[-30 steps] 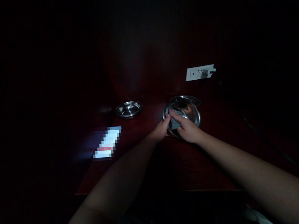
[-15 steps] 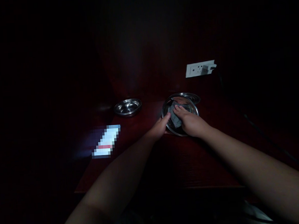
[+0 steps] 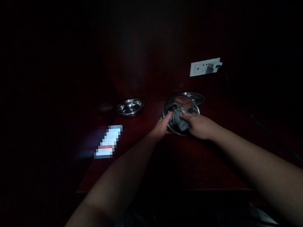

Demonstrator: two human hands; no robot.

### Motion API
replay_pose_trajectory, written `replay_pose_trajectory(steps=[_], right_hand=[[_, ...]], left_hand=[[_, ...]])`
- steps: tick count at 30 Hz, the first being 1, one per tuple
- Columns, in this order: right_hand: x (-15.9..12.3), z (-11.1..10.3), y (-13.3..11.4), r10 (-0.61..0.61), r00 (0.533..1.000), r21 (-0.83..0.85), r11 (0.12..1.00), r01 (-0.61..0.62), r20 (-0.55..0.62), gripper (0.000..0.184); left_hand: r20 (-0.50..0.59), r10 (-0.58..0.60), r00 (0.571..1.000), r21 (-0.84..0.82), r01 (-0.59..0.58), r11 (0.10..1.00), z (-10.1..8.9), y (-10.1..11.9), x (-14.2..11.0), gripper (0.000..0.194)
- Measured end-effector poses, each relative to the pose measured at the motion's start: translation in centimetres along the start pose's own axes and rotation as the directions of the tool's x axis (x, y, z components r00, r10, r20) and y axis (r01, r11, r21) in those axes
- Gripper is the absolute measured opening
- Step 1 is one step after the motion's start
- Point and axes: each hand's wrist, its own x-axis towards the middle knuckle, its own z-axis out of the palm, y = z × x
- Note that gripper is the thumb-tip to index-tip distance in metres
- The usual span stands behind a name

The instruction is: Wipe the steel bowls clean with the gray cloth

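Shiny metal, head view: a bowl [image 3: 183, 100] is held tilted, its opening towards the wearer, over the far half of a dark red surface [image 3: 208, 171], right of its middle. A grey cloth [image 3: 180, 121] lies against the bowl's inside. The left hand [image 3: 159, 128] clasps the bowl's left side, thumb over the rim, remaining fingers out of sight. The right hand [image 3: 200, 126] is closed on the cloth, pressing it to the metal. In this poor light, whether the bowl's lower rim meets the surface cannot be determined.

Progress: judged under way and unfinished, as cloth and bowl are in contact and both hands engaged. A shallow dish [image 3: 130, 109] by the far left corner and a rear dish [image 3: 198, 97] near the far edge, partly hidden behind the bowl, have neither hand nor cloth on them; nothing marks either as attended to or outstanding.

Count: metal vessels, three; cloths, one; hands, two. Lit screen [image 3: 108, 141], one, at the left edge, pixelated, content unreadable. Wall socket plate [image 3: 197, 69], one, beyond the far edge towards the right, carrying one white plug [image 3: 212, 67]. Dark cable [image 3: 270, 132], one visible run, on the right side.
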Motion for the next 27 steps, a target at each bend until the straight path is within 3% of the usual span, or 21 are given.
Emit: replay_pose_trajectory(steps=[5,10,14,19,27], right_hand=[[-0.3,-0.1,-0.8,-0.014,0.991,0.232,0.972,0.045,-0.13,0.057],[-0.5,0.2,-3.1,-0.207,0.944,0.445,0.842,0.305,-0.255,0.049],[-0.7,0.7,-3.8,-0.305,0.936,0.457,0.817,0.353,-0.177,0.049],[-0.9,1.0,-3.0,-0.304,0.948,0.392,0.863,0.318,-0.099,0.057],[-1.0,-0.2,-2.2,-0.261,0.965,0.269,0.931,0.247,0.018,0.059]], left_hand=[[-0.033,0.028,0.999,0.015,-0.027,1.0,0.1,0.1,-0.2,0.058],[-0.044,0.07,0.997,0.08,-0.066,0.995,0.4,0.5,-0.7,0.061],[-0.066,0.182,0.981,0.049,-0.179,0.983,0.4,0.5,-0.2,0.058],[-0.186,0.16,0.97,0.03,-0.157,0.987,0.5,0.4,0.5,0.056],[-0.095,0.176,0.98,-0.046,-0.181,0.982,0.2,-0.1,1.0,0.06]])
